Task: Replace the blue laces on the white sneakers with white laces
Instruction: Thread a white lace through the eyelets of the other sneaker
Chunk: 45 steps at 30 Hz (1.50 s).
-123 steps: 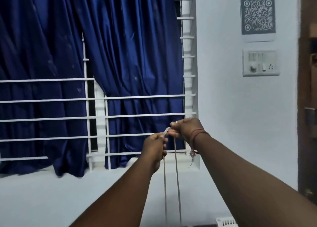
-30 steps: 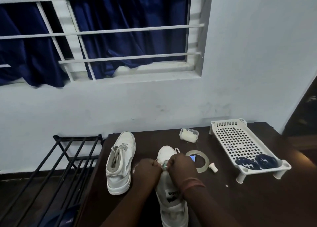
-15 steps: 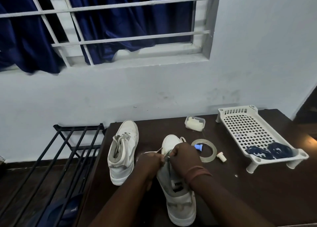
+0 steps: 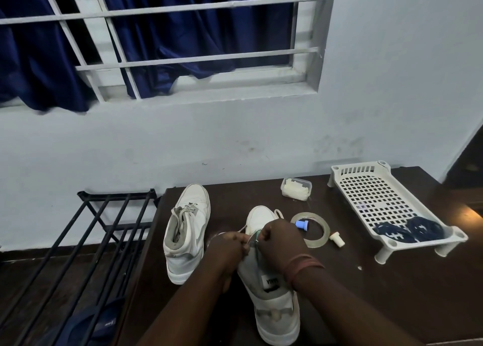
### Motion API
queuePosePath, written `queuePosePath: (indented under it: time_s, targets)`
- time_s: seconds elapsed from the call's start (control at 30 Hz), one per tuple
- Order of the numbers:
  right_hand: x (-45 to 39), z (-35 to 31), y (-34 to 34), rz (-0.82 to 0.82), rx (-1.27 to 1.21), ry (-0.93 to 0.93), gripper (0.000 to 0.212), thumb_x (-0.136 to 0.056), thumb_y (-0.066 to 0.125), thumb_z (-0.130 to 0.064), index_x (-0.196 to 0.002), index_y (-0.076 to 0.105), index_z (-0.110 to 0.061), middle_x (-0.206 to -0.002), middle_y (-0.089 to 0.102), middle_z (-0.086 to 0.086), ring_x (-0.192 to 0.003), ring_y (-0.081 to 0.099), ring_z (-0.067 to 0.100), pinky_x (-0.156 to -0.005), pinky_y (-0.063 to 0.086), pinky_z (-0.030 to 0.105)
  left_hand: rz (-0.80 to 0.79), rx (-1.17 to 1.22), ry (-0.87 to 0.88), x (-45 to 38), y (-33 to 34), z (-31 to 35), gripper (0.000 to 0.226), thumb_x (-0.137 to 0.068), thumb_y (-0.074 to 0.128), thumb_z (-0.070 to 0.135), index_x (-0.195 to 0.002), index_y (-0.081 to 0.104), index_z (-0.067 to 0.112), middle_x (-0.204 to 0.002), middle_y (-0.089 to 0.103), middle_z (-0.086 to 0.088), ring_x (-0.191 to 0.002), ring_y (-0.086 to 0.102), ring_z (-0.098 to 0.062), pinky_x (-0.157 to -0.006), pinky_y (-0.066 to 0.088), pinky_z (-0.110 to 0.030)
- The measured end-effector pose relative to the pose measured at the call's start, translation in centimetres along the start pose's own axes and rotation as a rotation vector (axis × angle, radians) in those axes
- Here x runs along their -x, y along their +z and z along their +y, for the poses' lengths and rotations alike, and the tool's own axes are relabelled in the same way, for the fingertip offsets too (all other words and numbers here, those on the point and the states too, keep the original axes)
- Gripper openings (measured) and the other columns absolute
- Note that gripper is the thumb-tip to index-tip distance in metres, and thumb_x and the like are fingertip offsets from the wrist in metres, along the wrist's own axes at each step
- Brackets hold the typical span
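Note:
Two white sneakers stand on a dark wooden table (image 4: pixel 392 293). The left sneaker (image 4: pixel 187 230) carries a white lace and stands alone. The right sneaker (image 4: pixel 271 293) lies under both my hands. My left hand (image 4: pixel 227 249) pinches a white lace (image 4: pixel 241 230) over the eyelets. My right hand (image 4: pixel 279 241) pinches the lace beside it, with a red thread band on its wrist. Coiled blue laces (image 4: pixel 407 232) lie in a white perforated tray (image 4: pixel 379 196) at the right.
A clear tape ring (image 4: pixel 317 241) with a small blue cap (image 4: pixel 302 225) lies right of the shoe, a small white stopper (image 4: pixel 337 239) beside it. A small plastic box (image 4: pixel 296 188) sits near the wall. A black metal rack (image 4: pixel 86 241) stands left of the table.
Four seconds ago both hands held the lace up in front of the window. They have since come down onto the right sneaker, and the view has tilted further down over the last second.

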State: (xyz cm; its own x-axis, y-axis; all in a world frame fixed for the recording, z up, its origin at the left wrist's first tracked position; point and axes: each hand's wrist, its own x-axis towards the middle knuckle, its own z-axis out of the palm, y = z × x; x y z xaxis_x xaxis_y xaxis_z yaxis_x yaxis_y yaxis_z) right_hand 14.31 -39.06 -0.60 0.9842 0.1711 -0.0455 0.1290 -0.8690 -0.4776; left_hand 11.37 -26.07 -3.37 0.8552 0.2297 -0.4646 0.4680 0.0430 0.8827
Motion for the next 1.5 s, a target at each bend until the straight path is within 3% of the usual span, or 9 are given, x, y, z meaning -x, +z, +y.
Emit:
queuePosePath:
  time_s: [0.33,0.47,0.7,1.0,1.1,1.2,1.27,1.4,1.5]
  targets:
    - [-0.3,-0.1,-0.1,-0.092,-0.098,0.020,0.031,-0.083,0.052,-0.016,-0.053,0.045,-0.016,-0.064,0.052,0.006,-0.067,0.051,0.024,-0.068,0.045,0.029,-0.100,0.012,0.015,1.0,0.0,1.2,0.041,-0.088,0.048,-0.015,-0.083,0.079,0.011,-0.084,0.077,-0.014,-0.077,0.071,-0.024,-0.071,0.057,-0.028]
    - [-0.6,0.4,-0.3,-0.095,-0.180,0.009,0.020,-0.075,0.053,-0.009,-0.057,0.063,-0.008,-0.065,0.064,0.012,-0.066,0.061,0.028,-0.069,0.054,0.035,-0.119,0.034,0.010,1.3,0.2,1.3,0.045,-0.084,0.044,-0.015,-0.085,0.082,0.009,-0.096,0.075,-0.025,-0.088,0.069,-0.033,-0.078,0.056,-0.035]
    - [0.0,0.3,0.3,0.028,-0.281,0.003,0.022,-0.076,0.058,-0.010,-0.064,0.061,-0.029,-0.078,0.071,-0.004,-0.077,0.066,0.015,-0.074,0.054,0.032,-0.201,0.136,-0.053,1.3,-0.6,1.1,0.029,-0.087,0.052,-0.003,-0.105,0.073,-0.008,-0.107,0.070,-0.032,-0.096,0.069,-0.042,-0.093,0.055,-0.050]
    - [0.7,-0.3,-1.0,0.137,-0.065,-0.140,0.015,-0.076,0.061,-0.012,-0.087,0.060,-0.023,-0.095,0.063,0.000,-0.096,0.059,0.025,-0.080,0.044,0.031,0.038,-0.135,0.066,1.0,-0.7,2.2,0.015,-0.082,0.061,-0.005,-0.072,0.069,0.003,-0.075,0.070,-0.019,-0.065,0.065,-0.023,-0.067,0.053,-0.031]
    - [1.2,0.4,-1.2,-0.007,0.276,0.125,0.045,-0.082,0.058,-0.027,-0.124,0.046,-0.018,-0.121,0.052,0.007,-0.116,0.051,0.031,-0.093,0.042,0.038,0.081,0.299,0.063,1.4,-1.2,4.8,0.033,-0.099,0.033,-0.009,-0.074,0.052,0.002,-0.066,0.056,-0.017,-0.042,0.059,-0.015,-0.049,0.052,-0.027]
    - [1.1,0.8,-1.1,-0.247,0.127,0.244,0.053,-0.092,0.054,-0.018,-0.137,0.033,0.002,-0.129,0.053,0.017,-0.119,0.055,0.032,-0.080,0.038,0.029,0.110,0.529,-0.024,1.4,-4.1,7.3,0.031,-0.099,0.029,0.003,-0.072,0.041,0.014,-0.050,0.038,0.002,-0.029,0.031,-0.006,-0.036,0.027,-0.015]
    - [0.8,0.6,-1.0,-0.225,0.168,0.212,0.049,-0.093,0.051,-0.015,-0.135,0.034,0.005,-0.127,0.056,0.017,-0.115,0.058,0.030,-0.076,0.036,0.028,0.129,0.408,-0.088,1.9,-5.3,7.9,0.024,-0.100,0.038,0.013,-0.077,0.043,0.018,-0.056,0.035,0.004,-0.029,0.024,-0.005,-0.034,0.017,-0.010]
    - [1.1,-0.1,-0.5,-0.217,0.229,0.142,0.053,-0.095,0.046,-0.015,-0.138,0.028,0.009,-0.130,0.055,0.017,-0.116,0.059,0.027,-0.087,0.045,0.030,-0.108,-0.537,-0.229,3.7,-6.0,6.8,0.041,-0.080,0.076,0.058,-0.075,0.071,0.018,-0.061,0.043,0.003,-0.046,0.031,-0.009,-0.045,0.020,-0.017]
    - [0.7,0.1,-0.3,-0.218,0.217,0.168,0.050,-0.093,0.046,-0.015,-0.135,0.031,0.008,-0.128,0.057,0.016,-0.114,0.061,0.026,-0.084,0.045,0.029,-0.270,-0.586,-0.083,4.0,-5.4,7.3,0.037,-0.092,0.066,0.047,-0.076,0.078,0.016,-0.057,0.042,0.002,-0.048,0.032,-0.010,-0.045,0.022,-0.019]
